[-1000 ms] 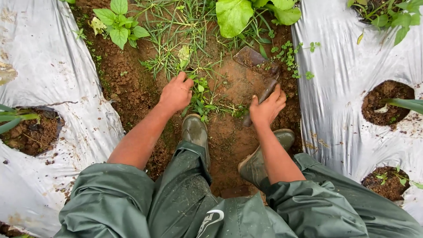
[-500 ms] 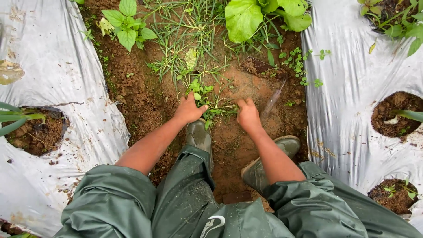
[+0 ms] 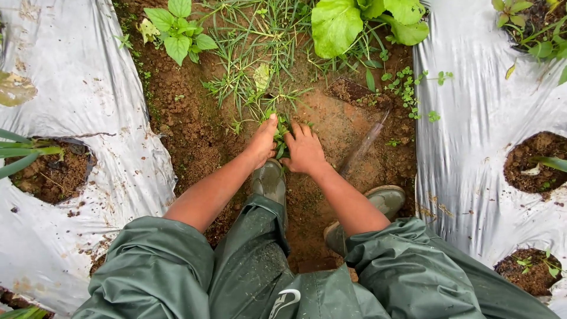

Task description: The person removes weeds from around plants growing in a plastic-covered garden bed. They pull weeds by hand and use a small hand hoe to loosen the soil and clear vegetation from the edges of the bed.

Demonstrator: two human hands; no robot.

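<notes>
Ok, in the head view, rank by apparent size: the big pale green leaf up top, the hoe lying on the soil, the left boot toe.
1. The hoe, the longest from blade to handle, though its handle is blurred.
2. The big pale green leaf.
3. The left boot toe, partly covered by the trouser leg, so it looks smallest.
</notes>
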